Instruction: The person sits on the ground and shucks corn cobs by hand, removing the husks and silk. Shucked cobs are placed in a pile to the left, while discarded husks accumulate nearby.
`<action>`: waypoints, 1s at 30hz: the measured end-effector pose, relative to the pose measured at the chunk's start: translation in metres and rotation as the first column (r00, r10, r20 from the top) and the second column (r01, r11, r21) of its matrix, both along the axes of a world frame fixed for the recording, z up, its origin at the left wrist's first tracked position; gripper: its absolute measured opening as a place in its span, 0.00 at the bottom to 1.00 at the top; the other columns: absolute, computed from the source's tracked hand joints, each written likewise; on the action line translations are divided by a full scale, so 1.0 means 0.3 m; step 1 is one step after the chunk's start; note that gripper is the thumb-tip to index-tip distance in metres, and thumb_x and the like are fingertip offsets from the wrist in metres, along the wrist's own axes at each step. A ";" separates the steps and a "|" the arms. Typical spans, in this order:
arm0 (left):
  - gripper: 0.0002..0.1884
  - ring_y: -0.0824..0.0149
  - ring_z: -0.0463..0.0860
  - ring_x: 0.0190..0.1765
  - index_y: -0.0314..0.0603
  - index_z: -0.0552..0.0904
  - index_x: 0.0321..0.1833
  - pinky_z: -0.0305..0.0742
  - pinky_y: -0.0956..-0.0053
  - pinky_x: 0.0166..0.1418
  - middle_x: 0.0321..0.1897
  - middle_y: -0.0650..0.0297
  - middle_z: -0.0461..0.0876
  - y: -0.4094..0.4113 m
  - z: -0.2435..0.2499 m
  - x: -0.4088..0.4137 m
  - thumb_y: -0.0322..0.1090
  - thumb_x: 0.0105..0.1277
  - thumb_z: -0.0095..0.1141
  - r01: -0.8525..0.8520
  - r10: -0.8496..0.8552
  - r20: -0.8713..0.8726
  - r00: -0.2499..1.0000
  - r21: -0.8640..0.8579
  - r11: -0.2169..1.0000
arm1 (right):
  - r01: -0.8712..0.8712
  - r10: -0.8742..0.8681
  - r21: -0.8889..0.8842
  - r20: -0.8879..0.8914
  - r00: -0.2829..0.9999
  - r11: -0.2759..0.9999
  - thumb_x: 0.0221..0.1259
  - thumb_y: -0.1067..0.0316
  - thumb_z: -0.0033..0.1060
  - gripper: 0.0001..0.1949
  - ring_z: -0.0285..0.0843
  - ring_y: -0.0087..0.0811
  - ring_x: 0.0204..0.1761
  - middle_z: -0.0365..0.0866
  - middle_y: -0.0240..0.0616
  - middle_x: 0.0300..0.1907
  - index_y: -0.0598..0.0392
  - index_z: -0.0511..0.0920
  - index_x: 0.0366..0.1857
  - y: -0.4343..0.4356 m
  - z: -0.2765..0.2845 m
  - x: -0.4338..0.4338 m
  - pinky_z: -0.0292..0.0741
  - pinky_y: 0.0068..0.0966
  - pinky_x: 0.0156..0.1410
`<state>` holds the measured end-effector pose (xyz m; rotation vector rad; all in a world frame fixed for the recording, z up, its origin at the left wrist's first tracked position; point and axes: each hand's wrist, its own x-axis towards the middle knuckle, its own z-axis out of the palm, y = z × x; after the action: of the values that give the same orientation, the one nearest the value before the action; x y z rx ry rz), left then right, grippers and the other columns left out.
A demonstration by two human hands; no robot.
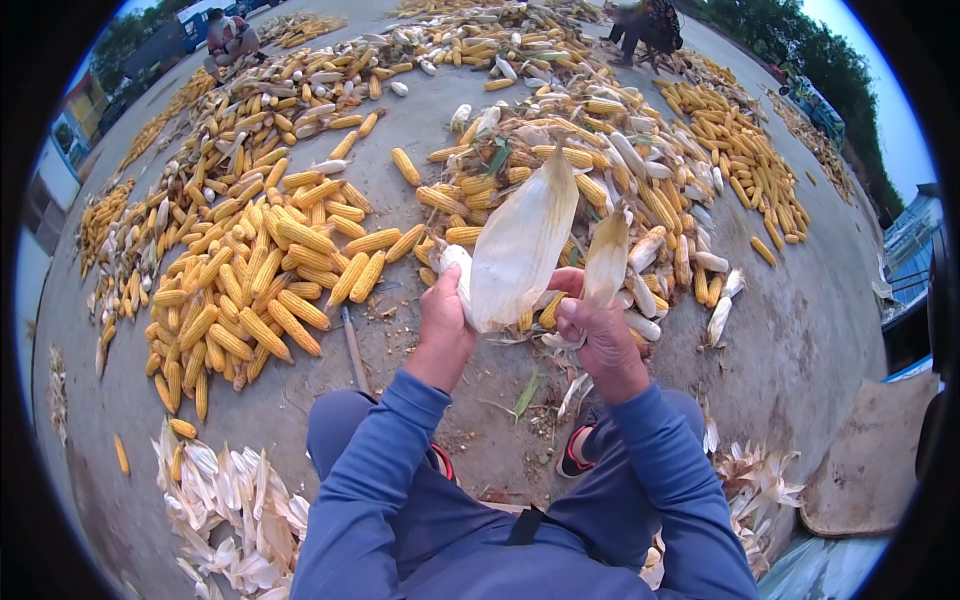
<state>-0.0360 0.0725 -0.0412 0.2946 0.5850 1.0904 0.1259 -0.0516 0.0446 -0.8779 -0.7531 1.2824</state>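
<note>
My left hand grips a corn ear still in pale husk. A broad, whitish husk leaf spreads from it, its tip pointing away from me. Between the thumb and fingers of my right hand is the lower end of a smaller dry husk leaf, which stands upright. Beyond both hands lies a heap of corn ears, some bare, some in husk. A pile of bare yellow corn ears is to the left. The far end of the held ear is partly hidden by the leaf.
Near my left knee a wooden handle lies on the concrete. Loose husks are heaped at lower left, more husks at lower right. A worn board stands at the right. Two people, one left and one right, sit farther off.
</note>
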 end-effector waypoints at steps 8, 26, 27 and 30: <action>0.14 0.61 0.85 0.40 0.29 0.77 0.48 0.81 0.65 0.44 0.39 0.55 0.84 -0.077 0.022 0.018 0.38 0.74 0.50 -0.052 0.052 -0.110 0.993 0.002 0.999 | -0.089 0.044 0.068 0.493 0.869 0.994 0.47 0.66 0.79 0.25 0.79 0.27 0.46 0.83 0.30 0.42 0.57 0.81 0.52 -0.012 0.004 -0.125 0.74 0.26 0.54; 0.18 0.66 0.80 0.27 0.33 0.80 0.35 0.74 0.67 0.31 0.26 0.59 0.81 -0.077 -0.057 0.002 0.45 0.71 0.54 0.120 -0.012 -0.527 0.850 0.171 0.978 | -0.263 -0.272 0.442 0.823 0.499 0.857 0.56 0.74 0.68 0.13 0.84 0.41 0.49 0.85 0.39 0.46 0.55 0.81 0.46 -0.004 -0.027 -0.199 0.79 0.31 0.54; 0.18 0.66 0.80 0.27 0.33 0.81 0.35 0.75 0.67 0.31 0.27 0.59 0.81 -0.077 -0.049 0.009 0.45 0.71 0.54 0.116 -0.016 -0.494 0.869 0.173 0.978 | -0.268 -0.257 0.431 0.825 0.503 0.862 0.58 0.75 0.66 0.12 0.84 0.40 0.49 0.84 0.39 0.46 0.55 0.81 0.47 -0.004 -0.032 -0.195 0.79 0.31 0.54; 0.18 0.65 0.82 0.28 0.31 0.82 0.38 0.77 0.68 0.33 0.28 0.60 0.82 -0.085 -0.026 0.032 0.44 0.71 0.53 0.073 -0.058 -0.383 0.922 0.024 0.997 | -0.216 -0.119 0.351 0.726 0.677 0.911 0.62 0.76 0.62 0.12 0.84 0.36 0.49 0.84 0.41 0.46 0.55 0.79 0.50 -0.023 -0.046 -0.196 0.78 0.29 0.55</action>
<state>-0.0263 0.0471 -0.0489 0.5646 0.8962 0.9846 0.0671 -0.0584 0.0308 -1.0247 -1.6470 0.7140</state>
